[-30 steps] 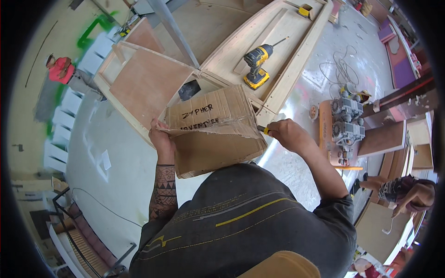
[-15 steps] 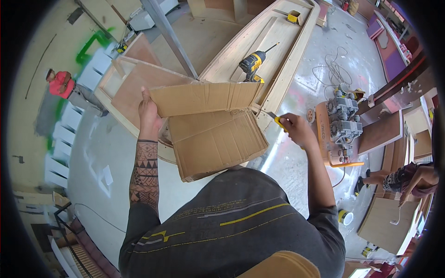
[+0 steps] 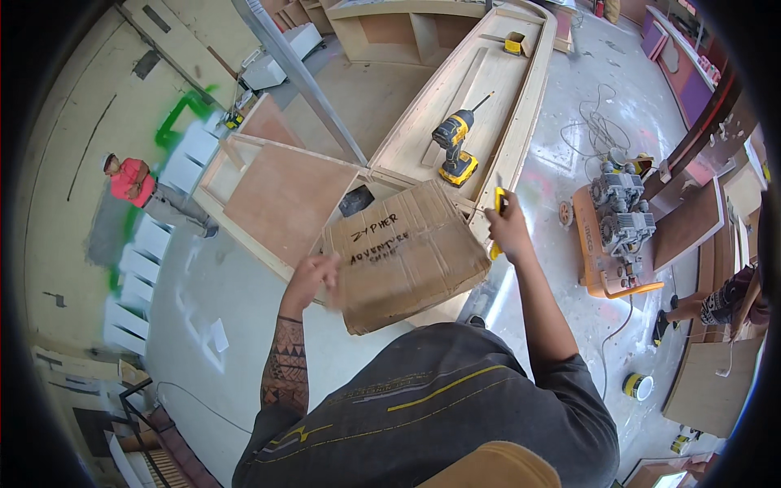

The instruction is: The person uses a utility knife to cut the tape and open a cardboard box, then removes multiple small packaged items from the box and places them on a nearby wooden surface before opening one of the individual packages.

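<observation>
In front of me a brown cardboard piece (image 3: 415, 268) lies tilted over the corner of the wooden frame, with black handwriting on its upper face. My left hand (image 3: 313, 281) is at its left edge, fingers smeared by motion, so I cannot tell whether they grip it. Beyond the right edge of the cardboard, my right hand (image 3: 510, 229) is closed around a yellow utility knife (image 3: 499, 199), its tip pointing away from me. A yellow and black cordless drill (image 3: 455, 146) stands on the long wooden frame (image 3: 508, 130) just past the cardboard.
A small yellow box (image 3: 514, 43) sits farther along the frame. On the right are an orange air compressor (image 3: 598, 244), a coiled hose (image 3: 598, 122) and a paint can (image 3: 639, 385). One person (image 3: 134, 183) stands at the left wall; another (image 3: 728, 305) is at right.
The raised cardboard flap is no longer upright, and the handwritten face now shows. My left hand has come down from the flap's upper left corner. The knife has turned to point away from me.
</observation>
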### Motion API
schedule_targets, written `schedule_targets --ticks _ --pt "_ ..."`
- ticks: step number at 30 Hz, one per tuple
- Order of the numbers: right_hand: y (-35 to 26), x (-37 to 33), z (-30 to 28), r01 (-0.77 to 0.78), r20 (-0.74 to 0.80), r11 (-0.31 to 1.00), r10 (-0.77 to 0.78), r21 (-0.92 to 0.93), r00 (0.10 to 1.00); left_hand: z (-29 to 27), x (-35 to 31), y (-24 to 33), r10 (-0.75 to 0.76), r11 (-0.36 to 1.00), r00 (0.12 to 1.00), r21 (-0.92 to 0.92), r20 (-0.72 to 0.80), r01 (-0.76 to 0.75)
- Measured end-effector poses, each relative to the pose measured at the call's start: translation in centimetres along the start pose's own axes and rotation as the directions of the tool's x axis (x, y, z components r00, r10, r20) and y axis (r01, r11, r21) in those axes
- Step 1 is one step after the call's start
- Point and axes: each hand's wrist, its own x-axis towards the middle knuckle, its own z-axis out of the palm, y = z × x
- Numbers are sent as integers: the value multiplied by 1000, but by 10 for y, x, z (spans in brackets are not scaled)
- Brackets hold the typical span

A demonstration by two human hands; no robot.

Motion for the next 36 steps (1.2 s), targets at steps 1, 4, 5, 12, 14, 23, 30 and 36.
schedule_targets --ticks 1,4,5,12,14,23,30,36 --pt "-1 0 -9 -41 14 988 39 150 999 11 -5 15 -63 982 993 183 102 43" --pt "-13 -1 -8 -15 81 905 -22 426 997 58 -2 63 4 950 978 305 209 -69" --pt "-24 -7 2 42 116 835 -126 549 985 78 5 78 154 922 950 305 273 -237" --pt "-62 -42 77 144 329 858 -337 492 882 187 50 115 165 930 855 210 491 -300" --pt "-37 -40 64 396 197 855 -474 335 858 184 59 105 372 759 809 352 455 -547" --pt "3 -66 46 323 63 775 -346 -543 936 138 135 108 183 555 875 688 448 -468" --pt "-2 -31 25 135 197 896 -55 -424 979 151 167 131 34 23 895 895 444 -445" --pt "-7 -37 32 310 259 785 -197 -536 946 163 196 132 58 -5 822 824 566 -567"
